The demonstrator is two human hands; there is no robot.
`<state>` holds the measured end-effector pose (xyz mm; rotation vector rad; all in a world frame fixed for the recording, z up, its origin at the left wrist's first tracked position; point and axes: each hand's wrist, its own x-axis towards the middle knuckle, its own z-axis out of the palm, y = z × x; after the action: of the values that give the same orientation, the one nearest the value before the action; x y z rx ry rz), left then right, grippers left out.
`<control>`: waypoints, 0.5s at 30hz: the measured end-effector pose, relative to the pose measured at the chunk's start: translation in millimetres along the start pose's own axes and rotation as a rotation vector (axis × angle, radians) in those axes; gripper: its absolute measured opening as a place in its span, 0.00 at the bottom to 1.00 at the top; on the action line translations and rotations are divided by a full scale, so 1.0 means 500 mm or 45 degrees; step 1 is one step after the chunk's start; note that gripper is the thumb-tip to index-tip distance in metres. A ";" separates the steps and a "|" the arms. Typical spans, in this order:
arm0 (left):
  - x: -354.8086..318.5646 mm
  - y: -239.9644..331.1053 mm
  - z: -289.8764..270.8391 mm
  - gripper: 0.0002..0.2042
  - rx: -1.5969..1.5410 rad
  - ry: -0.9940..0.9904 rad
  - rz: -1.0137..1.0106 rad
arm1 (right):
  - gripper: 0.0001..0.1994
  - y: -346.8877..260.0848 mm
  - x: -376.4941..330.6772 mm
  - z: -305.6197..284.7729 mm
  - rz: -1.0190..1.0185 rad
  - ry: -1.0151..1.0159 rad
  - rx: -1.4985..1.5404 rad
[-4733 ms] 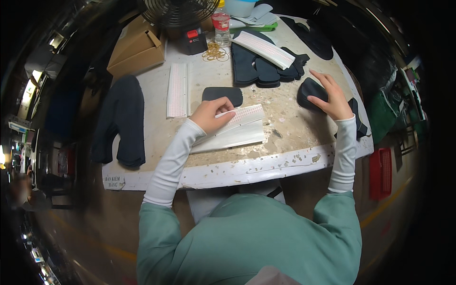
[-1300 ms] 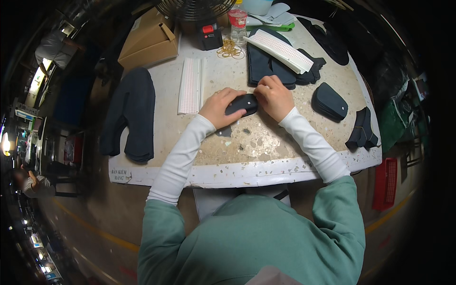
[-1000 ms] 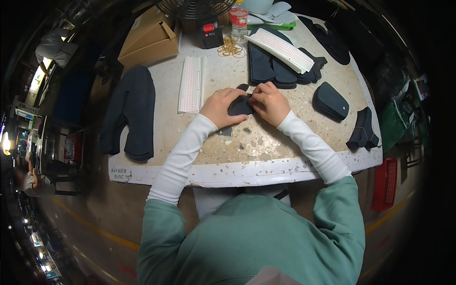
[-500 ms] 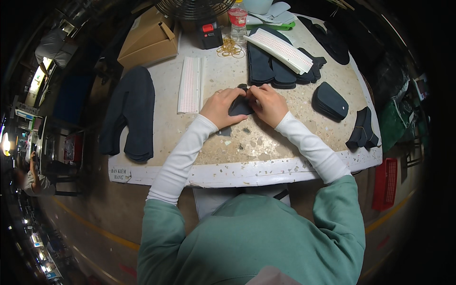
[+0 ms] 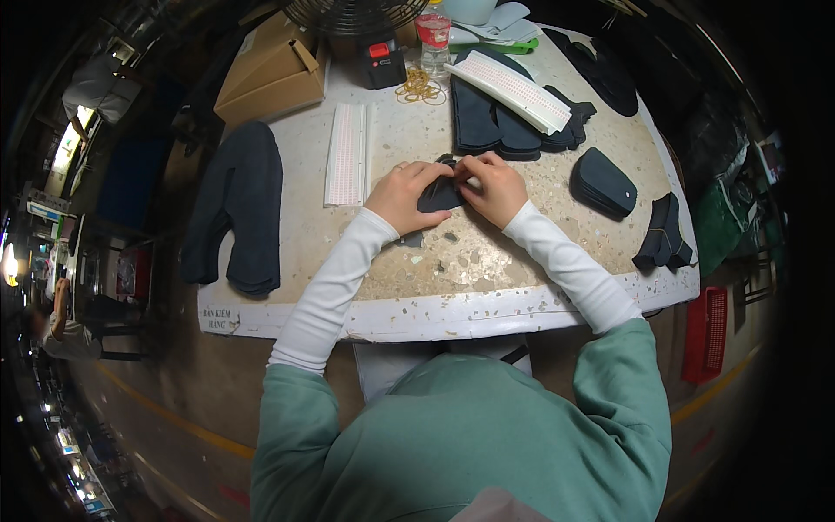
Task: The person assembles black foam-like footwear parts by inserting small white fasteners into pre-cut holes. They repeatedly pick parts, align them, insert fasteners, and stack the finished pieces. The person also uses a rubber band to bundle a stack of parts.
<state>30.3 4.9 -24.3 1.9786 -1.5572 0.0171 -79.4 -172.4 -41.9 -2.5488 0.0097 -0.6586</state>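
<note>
Between my two hands, at the middle of the table (image 5: 417,326), is a small stack of black cut pieces (image 5: 441,195). My left hand (image 5: 406,196) curls around the left side of the stack, its thumb along the near edge and its fingers at the far edge. My right hand (image 5: 492,191) is closed at the stack's right end, thumb and fingertips pinching at its edge. The fingers partly cover the pieces, so their full shape is hidden. A dark scrap (image 5: 410,239) lies just below my left hand.
Left are large curved black pieces (image 5: 252,200) and a white printed strip (image 5: 346,157). Another strip (image 5: 509,91) lies on black pieces (image 5: 496,130). Rounded pieces (image 5: 602,183) and a banded bundle (image 5: 664,230) are right. Behind stand a cardboard box (image 5: 270,78), rubber bands (image 5: 419,87) and a bottle (image 5: 434,39).
My right fingers have shifted slightly at the stack's edge, and the pieces look a little more fanned apart. My left hand keeps nearly the same place.
</note>
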 end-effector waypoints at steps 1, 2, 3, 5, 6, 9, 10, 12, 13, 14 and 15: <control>-0.001 0.000 0.001 0.22 0.000 0.009 0.001 | 0.10 0.001 0.000 0.000 -0.026 0.033 -0.011; 0.000 0.000 0.002 0.22 0.000 0.016 0.003 | 0.09 0.003 0.003 0.000 -0.045 0.065 -0.028; 0.000 -0.001 0.003 0.23 0.001 0.040 0.010 | 0.08 0.005 0.005 -0.001 -0.064 0.092 -0.042; 0.001 -0.003 0.004 0.24 0.004 0.014 -0.025 | 0.07 0.012 0.006 -0.005 0.112 0.108 0.068; 0.001 -0.004 0.003 0.24 0.008 -0.024 -0.059 | 0.07 0.015 0.006 -0.006 0.186 0.127 0.128; 0.001 -0.004 0.000 0.25 -0.066 0.064 -0.023 | 0.08 0.019 0.006 -0.005 0.487 0.026 0.383; 0.001 -0.003 -0.001 0.25 -0.074 0.062 -0.015 | 0.09 0.018 0.006 -0.002 0.494 0.075 0.409; 0.002 0.004 0.000 0.26 -0.080 0.053 -0.039 | 0.09 0.018 0.007 -0.001 0.433 0.102 0.409; 0.003 0.007 0.000 0.27 -0.011 0.054 -0.018 | 0.09 0.018 0.007 -0.002 0.448 0.089 0.414; 0.006 0.010 0.001 0.28 0.059 0.057 0.002 | 0.09 0.018 0.008 -0.002 0.433 0.101 0.416; 0.008 0.011 0.001 0.28 0.138 0.021 -0.002 | 0.09 0.018 0.008 -0.004 0.434 0.103 0.421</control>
<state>26.3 0.5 -20.7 2.0575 -1.5742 0.1188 -75.6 -181.8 -42.9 -2.1335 0.3283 -0.5736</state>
